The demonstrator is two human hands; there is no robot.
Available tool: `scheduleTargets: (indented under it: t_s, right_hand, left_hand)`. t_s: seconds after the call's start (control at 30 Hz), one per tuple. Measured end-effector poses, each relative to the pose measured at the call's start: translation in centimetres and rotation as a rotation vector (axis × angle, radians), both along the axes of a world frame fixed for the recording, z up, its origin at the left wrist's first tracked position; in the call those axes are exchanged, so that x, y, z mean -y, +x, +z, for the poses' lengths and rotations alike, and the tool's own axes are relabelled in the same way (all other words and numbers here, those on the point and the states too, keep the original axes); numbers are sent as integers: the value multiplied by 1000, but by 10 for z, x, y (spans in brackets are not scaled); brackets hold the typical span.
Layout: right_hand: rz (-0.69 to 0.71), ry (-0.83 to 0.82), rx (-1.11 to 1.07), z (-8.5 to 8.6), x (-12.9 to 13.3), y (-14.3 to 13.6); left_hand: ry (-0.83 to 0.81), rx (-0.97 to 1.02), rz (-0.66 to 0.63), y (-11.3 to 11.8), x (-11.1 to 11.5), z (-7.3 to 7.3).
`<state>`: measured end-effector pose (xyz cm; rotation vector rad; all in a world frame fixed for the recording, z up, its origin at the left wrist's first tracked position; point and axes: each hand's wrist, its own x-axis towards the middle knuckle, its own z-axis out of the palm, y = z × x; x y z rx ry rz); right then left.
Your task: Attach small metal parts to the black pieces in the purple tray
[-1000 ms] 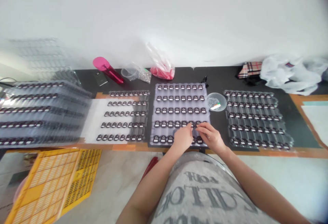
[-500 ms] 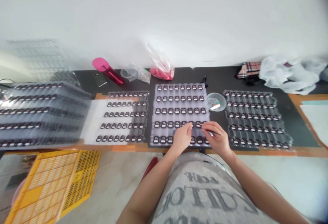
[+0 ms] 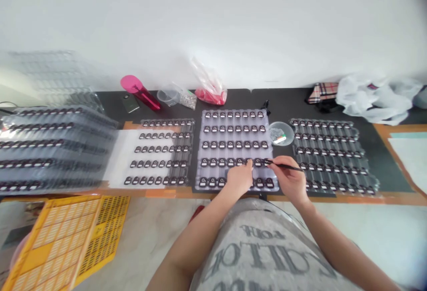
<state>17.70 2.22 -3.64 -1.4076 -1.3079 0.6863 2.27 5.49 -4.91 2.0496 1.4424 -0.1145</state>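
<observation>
In front of me lies a clear plastic tray (image 3: 235,136) holding rows of small black parts (image 3: 230,144), each with a white label. My left hand (image 3: 239,177) rests over the lower rows, fingers curled in, its fingertip on a part in the fourth row; whether it pinches anything is hidden. My right hand (image 3: 291,180) grips black tweezers (image 3: 288,166) near the tray's right edge. The tips point left at a black part (image 3: 258,162) at the right end of that row.
A round clear dish (image 3: 280,133) with small pieces stands right of the tray. Filled trays lie at the right (image 3: 328,153) and left (image 3: 182,149), with a tall tray stack (image 3: 83,149) farther left. Behind are a pink-lidded bottle (image 3: 142,91) and plastic bags (image 3: 376,97). A yellow crate (image 3: 66,237) stands below.
My right hand has shifted slightly right and down, and the tweezers now show at more length, extending to the right. My left hand has moved slightly right, its fingertip staying at the fourth row.
</observation>
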Motion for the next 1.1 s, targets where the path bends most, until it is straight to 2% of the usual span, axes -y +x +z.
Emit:
scheduleTargets:
  t_s: [0.23, 0.47, 0.8, 0.9, 0.97, 1.03, 1.1]
  right_hand:
    - [-24, 2, 8, -2, 1, 5]
    - [-52, -17, 6, -4, 1, 7]
    - [-64, -10, -3, -3, 0, 7]
    - [-72, -18, -29, -4, 1, 7]
    - [-72, -28, -60, -5, 2, 8]
    - [-72, -37, -85, -4, 3, 8]
    - [-73, -43, -113, -1, 4, 8]
  left_hand:
    - [-25, -98, -69, 4, -2, -2]
    - [-10, -162, -132, 5, -1, 3]
    - [17, -189, -147, 5, 1, 1]
    - [13, -117, -73, 2, 2, -2]
    - [14, 32, 43, -3, 4, -3]
    - [-29, 298, 229, -9, 5, -3]
    - [-224, 637, 467, -16, 7, -2]
